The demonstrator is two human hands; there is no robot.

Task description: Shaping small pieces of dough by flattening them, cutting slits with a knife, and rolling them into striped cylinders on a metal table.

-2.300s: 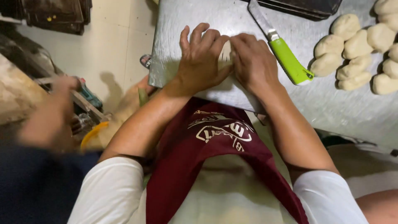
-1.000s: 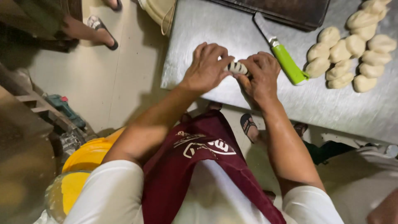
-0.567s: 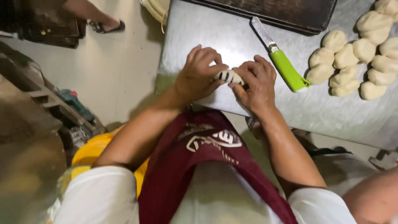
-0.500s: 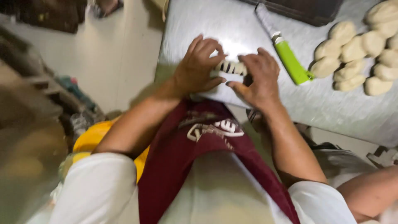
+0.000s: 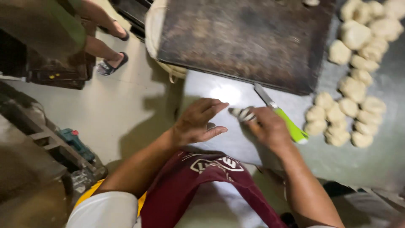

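While a small rolled dough piece [image 5: 242, 114] is pinched in the closed fingers of the right hand [image 5: 270, 128] near the front edge of the steel tabletop [image 5: 219, 90], the left hand [image 5: 198, 120] is held flat beside it, fingers spread and empty. Many shaped dough pieces [image 5: 350, 109] are heaped toward the right edge (well apart from the hands), so much shaping is judged done; the dark baking tray [image 5: 244, 38] at the back edge is largely unfilled, with a green-handled knife [image 5: 282, 116] beside the right hand.

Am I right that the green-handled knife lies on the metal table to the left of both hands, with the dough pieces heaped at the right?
Not quite. In the head view the green-handled knife lies on the metal table just right of the right hand, not left of both hands; the left hand is farther left. The dough pieces are indeed heaped at the right.
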